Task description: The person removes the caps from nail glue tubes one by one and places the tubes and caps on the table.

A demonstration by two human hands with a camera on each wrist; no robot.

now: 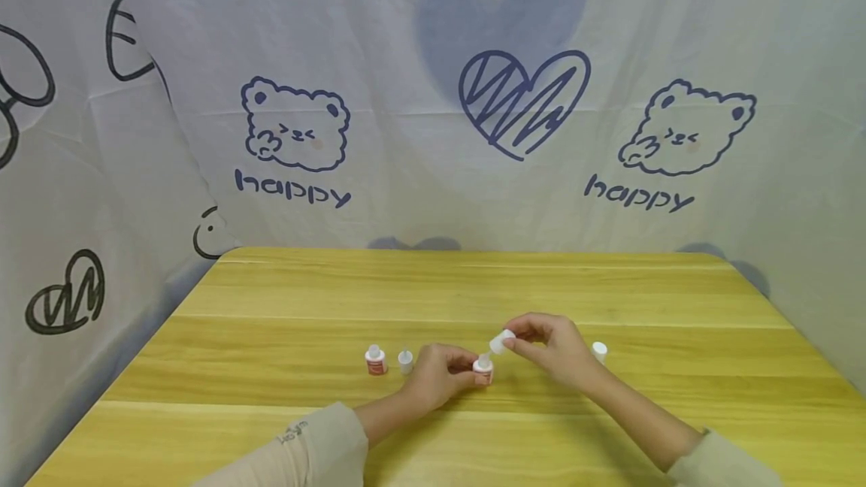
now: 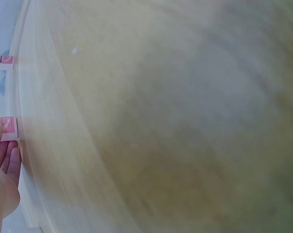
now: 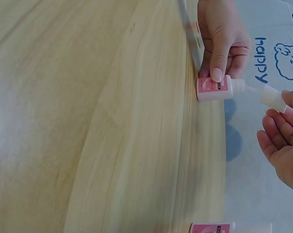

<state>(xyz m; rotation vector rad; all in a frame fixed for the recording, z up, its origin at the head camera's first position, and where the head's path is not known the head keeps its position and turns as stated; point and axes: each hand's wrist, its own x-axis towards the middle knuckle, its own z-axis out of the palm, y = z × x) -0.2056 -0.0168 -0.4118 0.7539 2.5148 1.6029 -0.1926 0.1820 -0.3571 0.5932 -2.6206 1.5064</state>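
Note:
My left hand holds a small white bottle with a pink-red label upright on the table, thumb and fingers on its sides. Just above the bottle's open neck, my right hand pinches a white cap, tilted. In the right wrist view a thin pale stem runs from the cap toward the mouth of the bottle; whether its tip is inside is too faint to tell. The left wrist view catches only part of the left hand and the held bottle.
Left of the hands stand a similar uncapped bottle and a loose white cap. Behind the right wrist another bottle's white cap shows; its labelled body appears in the right wrist view. A printed cloth hangs beyond the wooden table.

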